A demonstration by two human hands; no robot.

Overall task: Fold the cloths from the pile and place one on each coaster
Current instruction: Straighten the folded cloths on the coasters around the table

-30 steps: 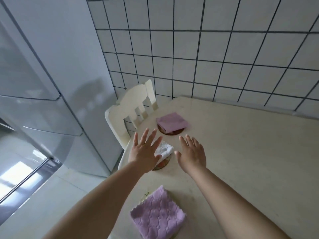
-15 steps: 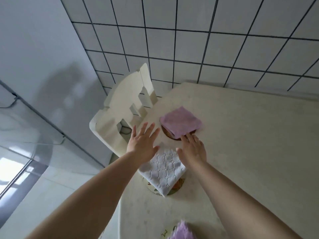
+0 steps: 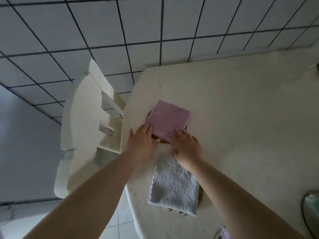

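Observation:
A folded pink cloth lies on a dark round coaster near the table's left edge. My left hand lies flat at the cloth's near-left corner, fingertips touching it. My right hand rests flat on its near edge. Neither hand grips anything. Nearer to me, a folded white textured cloth covers a patterned coaster, partly under my right forearm. A sliver of a purple cloth shows at the bottom edge.
The cream table stands against a tiled wall. A white chair is pushed in at the table's left side. A round greenish object is cut off at the right edge.
Both hands moved forward from the white cloth to the pink cloth. The view shifted forward and down, so the purple cloth slid almost out of frame.

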